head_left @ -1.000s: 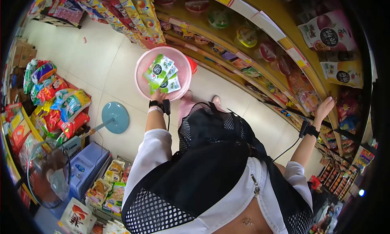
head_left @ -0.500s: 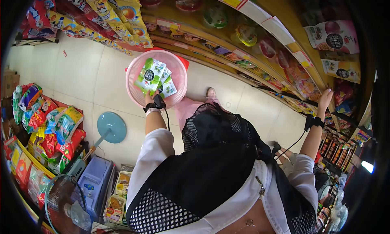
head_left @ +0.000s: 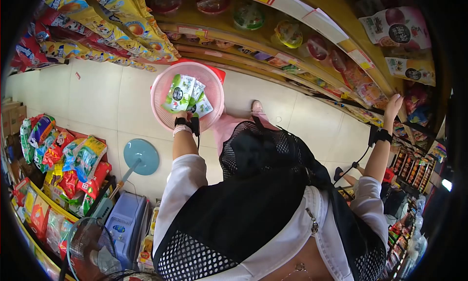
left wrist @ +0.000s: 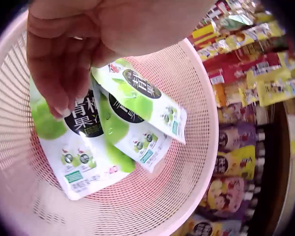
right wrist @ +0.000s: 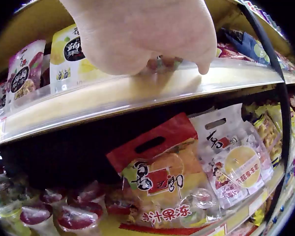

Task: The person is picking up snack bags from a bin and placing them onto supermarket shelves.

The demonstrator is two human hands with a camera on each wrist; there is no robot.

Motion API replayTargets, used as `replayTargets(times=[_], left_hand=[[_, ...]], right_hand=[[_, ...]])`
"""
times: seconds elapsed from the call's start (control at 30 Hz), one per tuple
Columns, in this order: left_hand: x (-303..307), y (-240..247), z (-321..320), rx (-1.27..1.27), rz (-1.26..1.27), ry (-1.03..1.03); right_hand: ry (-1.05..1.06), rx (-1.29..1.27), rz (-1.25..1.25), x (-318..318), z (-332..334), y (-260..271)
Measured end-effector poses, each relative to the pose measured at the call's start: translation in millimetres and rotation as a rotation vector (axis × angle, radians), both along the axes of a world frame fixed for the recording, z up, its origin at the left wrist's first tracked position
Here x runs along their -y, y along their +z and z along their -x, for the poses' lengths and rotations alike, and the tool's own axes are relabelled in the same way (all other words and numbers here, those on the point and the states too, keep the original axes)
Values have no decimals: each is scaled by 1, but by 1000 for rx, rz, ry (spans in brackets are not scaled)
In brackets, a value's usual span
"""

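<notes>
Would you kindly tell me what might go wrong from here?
The green pouches fan out at the left hand, so one might slide loose. The right hand is close to a yellow pouch, which it might knock over. The pink basket is near a trouser leg and might get bumped.

The left hand [head_left: 184,116] reaches out in front of the body, and its bare left forearm [head_left: 185,143] runs almost straight back behind it to a sleeved upper arm [head_left: 189,171]. Seen from the left wrist, the left fingers [left wrist: 56,73] lie close together and bend downward in a pinching pose, their tips below the palm. The right hand [head_left: 394,105] is stretched out well apart from the left hand, and its bare right forearm [head_left: 376,159] slants back toward the body. From the right wrist, its palm hides most of the fingers beyond.
</notes>
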State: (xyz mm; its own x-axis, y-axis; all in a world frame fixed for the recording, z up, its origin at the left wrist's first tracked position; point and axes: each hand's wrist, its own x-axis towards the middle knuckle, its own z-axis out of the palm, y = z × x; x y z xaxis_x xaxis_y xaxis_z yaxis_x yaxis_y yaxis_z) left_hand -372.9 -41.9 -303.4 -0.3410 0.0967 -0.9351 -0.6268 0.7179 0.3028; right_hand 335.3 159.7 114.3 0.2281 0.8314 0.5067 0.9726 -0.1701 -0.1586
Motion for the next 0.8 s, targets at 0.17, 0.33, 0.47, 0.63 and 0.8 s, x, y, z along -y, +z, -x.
replayTargets(times=[0.17, 0.33, 0.47, 0.63, 0.8], left_hand=[[16, 28, -3, -346, 69, -596], [17, 85, -10, -857, 84, -981], [5, 136, -17, -962, 159, -1037], [-5, 199, -47, -1268, -150, -665], [-9, 286, -92, -1097, -450, -823]], right_hand=[[27, 27, -65, 5, 6, -3], [127, 97, -160, 8, 25, -3], [155, 132, -197, 8, 29, -4], [202, 37, -222, 15, 46, 6], [265, -221, -461, 42, 109, 21]])
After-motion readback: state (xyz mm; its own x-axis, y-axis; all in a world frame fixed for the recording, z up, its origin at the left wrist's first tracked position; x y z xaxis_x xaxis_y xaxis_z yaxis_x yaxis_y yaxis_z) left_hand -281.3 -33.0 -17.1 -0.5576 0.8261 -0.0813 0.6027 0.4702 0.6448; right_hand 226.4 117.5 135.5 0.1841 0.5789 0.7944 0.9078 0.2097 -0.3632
